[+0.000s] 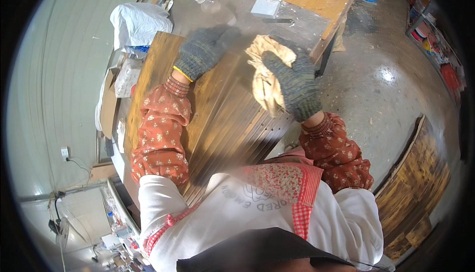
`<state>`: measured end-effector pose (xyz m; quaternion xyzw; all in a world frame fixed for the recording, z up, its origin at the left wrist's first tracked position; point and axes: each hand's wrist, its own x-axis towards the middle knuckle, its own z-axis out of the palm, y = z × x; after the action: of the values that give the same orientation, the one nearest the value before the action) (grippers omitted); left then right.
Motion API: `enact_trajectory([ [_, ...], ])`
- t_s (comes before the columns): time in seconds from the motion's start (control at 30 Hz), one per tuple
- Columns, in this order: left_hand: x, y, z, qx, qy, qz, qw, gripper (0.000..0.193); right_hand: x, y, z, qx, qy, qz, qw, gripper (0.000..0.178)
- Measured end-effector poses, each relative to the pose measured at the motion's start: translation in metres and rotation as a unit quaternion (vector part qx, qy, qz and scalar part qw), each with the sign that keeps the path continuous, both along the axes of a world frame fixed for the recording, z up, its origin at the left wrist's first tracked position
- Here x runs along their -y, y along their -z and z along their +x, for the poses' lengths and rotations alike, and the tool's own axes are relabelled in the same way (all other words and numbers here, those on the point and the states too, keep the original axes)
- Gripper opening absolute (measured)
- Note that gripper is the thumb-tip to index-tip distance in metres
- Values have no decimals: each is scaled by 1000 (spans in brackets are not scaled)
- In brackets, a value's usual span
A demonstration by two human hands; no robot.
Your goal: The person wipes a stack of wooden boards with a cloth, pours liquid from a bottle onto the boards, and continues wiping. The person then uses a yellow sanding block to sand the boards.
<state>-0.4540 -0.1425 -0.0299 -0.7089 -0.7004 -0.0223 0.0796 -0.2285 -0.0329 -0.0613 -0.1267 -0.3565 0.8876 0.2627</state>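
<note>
Black fabric (247, 249), tan cloth (266, 86) in right hand (297, 81), protruding leftward

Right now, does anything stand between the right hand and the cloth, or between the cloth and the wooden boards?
Only a grey glove separates the right hand from the tan cloth it grips; nothing visible stands between the cloth and the wooden boards.

The right grip (297, 85) holds a beige cloth (265, 81).

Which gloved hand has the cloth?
The right hand, gripping the bunched cream cloth; the left hand, over the wooden panel, shows no cloth.
</note>
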Motion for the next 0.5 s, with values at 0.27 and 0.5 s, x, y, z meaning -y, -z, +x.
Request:
enact_trajectory([
  [0.27,-28,-1,-12,-54,65,41,996,33,41,7,-34,-364,-83,129,918,26],
  [0.5,-24,-1,-5,21,-25,51,998,34,49,21,-27,-66,154,412,895,13],
])
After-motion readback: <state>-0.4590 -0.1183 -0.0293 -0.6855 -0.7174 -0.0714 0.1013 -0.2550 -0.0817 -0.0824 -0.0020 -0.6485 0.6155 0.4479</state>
